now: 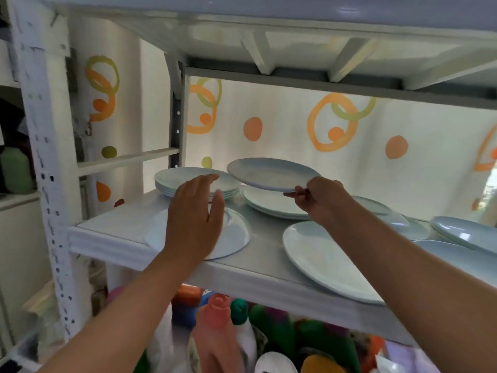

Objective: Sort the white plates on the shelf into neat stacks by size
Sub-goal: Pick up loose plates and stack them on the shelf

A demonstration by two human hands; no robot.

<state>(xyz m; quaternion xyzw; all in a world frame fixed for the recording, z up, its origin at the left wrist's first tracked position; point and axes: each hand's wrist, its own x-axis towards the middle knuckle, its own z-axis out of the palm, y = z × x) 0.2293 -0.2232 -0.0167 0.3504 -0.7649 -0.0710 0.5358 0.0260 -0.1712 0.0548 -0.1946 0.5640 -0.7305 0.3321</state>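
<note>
on a white painted shelf [263,267] of a metal rack, round white ceramic plates were seen laid out in several groups. a single white plate [271,173] was held in the air above the middle of the shelf, tilted slightly, its right rim pinched between the thumb and fingers of the right hand [320,197]. directly below it a low stack of white plates [269,204] was resting on the shelf. at the back left, a taller neat stack of similar plates [185,181] was standing near the rear wall. the left hand [195,219] was held flat with fingers stretched out and loosely together, palm down, over a lone white plate [234,235] at the front left edge; whether the palm was touching that plate could not be told. a large oval white platter [328,259] was lying at the front right, its rim overhanging the shelf edge. further right, more white plates [462,232] were piled loosely and overlapping. behind the shelf a white backing printed with orange and green circles [333,122] was hung. below the shelf, coloured plastic bottles [223,316] were seen, blurred.
</note>
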